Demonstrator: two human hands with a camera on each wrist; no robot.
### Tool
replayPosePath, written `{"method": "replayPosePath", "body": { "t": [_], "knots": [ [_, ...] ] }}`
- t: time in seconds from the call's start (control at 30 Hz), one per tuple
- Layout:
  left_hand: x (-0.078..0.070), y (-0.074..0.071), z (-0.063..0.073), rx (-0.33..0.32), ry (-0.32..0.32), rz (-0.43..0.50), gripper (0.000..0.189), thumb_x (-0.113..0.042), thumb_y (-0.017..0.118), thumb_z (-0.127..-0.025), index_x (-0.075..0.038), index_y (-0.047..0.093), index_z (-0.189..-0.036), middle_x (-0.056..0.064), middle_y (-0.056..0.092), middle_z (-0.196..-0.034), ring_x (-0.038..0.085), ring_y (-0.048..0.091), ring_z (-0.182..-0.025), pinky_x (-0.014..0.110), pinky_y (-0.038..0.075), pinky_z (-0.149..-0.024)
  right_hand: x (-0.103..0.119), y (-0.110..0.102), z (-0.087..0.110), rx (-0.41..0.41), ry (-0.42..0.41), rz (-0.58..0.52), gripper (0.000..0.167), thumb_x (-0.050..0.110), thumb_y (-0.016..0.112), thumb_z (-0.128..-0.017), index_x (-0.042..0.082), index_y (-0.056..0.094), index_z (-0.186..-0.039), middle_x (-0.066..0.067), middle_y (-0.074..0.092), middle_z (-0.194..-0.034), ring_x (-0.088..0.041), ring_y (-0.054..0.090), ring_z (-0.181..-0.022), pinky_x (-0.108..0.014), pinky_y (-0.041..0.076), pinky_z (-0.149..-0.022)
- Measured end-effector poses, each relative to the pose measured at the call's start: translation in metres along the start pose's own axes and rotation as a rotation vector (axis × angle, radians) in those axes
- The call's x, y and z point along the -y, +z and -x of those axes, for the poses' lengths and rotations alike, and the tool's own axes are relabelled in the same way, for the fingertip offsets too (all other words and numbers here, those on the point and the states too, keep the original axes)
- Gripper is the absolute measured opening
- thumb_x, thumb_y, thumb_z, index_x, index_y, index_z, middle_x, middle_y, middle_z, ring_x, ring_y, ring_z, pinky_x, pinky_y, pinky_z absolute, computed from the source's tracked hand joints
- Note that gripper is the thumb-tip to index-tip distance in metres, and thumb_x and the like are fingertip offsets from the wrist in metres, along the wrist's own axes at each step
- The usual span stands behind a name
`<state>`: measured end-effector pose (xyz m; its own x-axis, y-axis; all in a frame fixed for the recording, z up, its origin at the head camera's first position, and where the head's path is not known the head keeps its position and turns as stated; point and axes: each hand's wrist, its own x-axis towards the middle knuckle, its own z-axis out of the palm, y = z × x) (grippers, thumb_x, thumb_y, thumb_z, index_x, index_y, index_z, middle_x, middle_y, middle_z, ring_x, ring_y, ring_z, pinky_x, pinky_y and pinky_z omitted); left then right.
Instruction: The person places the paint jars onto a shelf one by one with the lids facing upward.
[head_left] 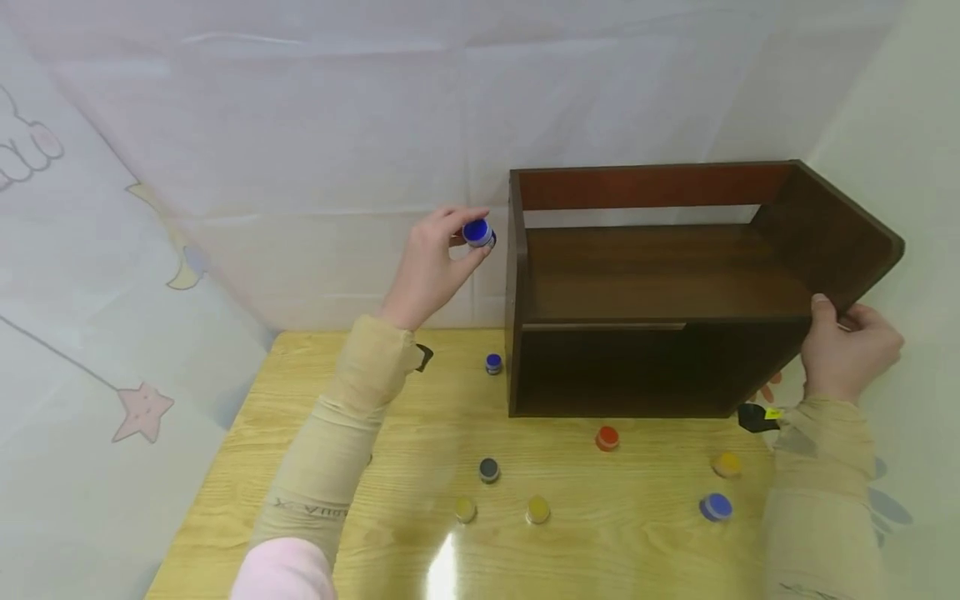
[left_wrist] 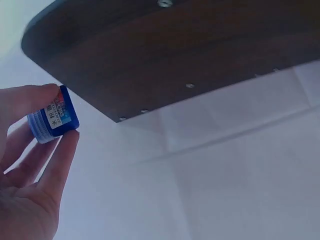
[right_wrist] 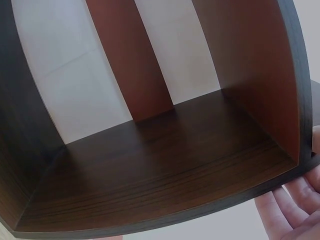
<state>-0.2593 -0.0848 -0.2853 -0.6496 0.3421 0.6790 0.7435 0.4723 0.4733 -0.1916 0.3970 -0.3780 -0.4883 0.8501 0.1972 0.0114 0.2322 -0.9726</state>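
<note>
Over at the far left of my head feed I can make out a star [head_left: 142, 412] on the wall covering, then the bare left end of the table [head_left: 247, 467]. Next I have the left hand [head_left: 427, 271], raised above the table: thumb and fingers pinch the blue jar [head_left: 477, 233], held in the air just beside the left side of the shelf [head_left: 645, 271]. The left wrist feed shows me its printed label and the screw heads in that side panel.

Below, on the table, I count a yellow jar [head_left: 465, 509], a grey jar [head_left: 489, 471] and a second blue jar [head_left: 492, 363], the last near the foot of the shelf's left side. Further right I see another yellow jar [head_left: 537, 510], a red jar [head_left: 607, 438] in front of the shelf, a third blue jar [head_left: 716, 507] and an orange jar [head_left: 727, 464]. At the far right, I find the right hand [head_left: 851, 354] gripping the shelf's front right corner, thumb on top and fingers curled under the edge.
</note>
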Motion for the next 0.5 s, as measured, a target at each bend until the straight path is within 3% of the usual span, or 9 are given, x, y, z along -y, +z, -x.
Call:
{"method": "replayPosePath", "body": {
  "t": [0.1, 0.27, 0.5],
  "knots": [
    [-0.01, -0.004, -0.01, -0.034, -0.011, 0.001, 0.043, -0.008, 0.077, -0.091, 0.003, 0.066, -0.131, 0.015, 0.066, -0.114, 0.02, 0.067, -0.098, 0.026, 0.055, -0.085, -0.001, 0.0, -0.003, 0.009, 0.006, -0.007, 0.024, 0.024, 0.076, -0.088, 0.031, 0.058, -0.074, 0.011, 0.052, -0.08, 0.006, 0.05, -0.069, -0.015, 0.037, -0.074],
    [-0.026, -0.013, -0.027, -0.079, 0.026, -0.012, 0.043, -0.011, 0.077, -0.092, 0.001, 0.066, -0.131, 0.014, 0.065, -0.114, 0.02, 0.067, -0.099, 0.022, 0.053, -0.085, 0.001, 0.0, -0.002, 0.025, 0.023, -0.025, 0.023, 0.022, 0.076, -0.088, 0.029, 0.059, -0.074, 0.011, 0.054, -0.079, 0.006, 0.051, -0.067, -0.014, 0.038, -0.073],
    [-0.048, -0.031, -0.05, -0.062, 0.093, -0.025, 0.033, -0.007, 0.076, -0.092, -0.002, 0.071, -0.124, 0.01, 0.065, -0.114, 0.014, 0.065, -0.102, 0.021, 0.053, -0.086, 0.003, 0.001, 0.003, 0.014, 0.001, -0.024, 0.024, 0.022, 0.076, -0.087, 0.03, 0.059, -0.072, 0.014, 0.053, -0.071, 0.007, 0.051, -0.063, -0.014, 0.038, -0.07]
  ]
}}
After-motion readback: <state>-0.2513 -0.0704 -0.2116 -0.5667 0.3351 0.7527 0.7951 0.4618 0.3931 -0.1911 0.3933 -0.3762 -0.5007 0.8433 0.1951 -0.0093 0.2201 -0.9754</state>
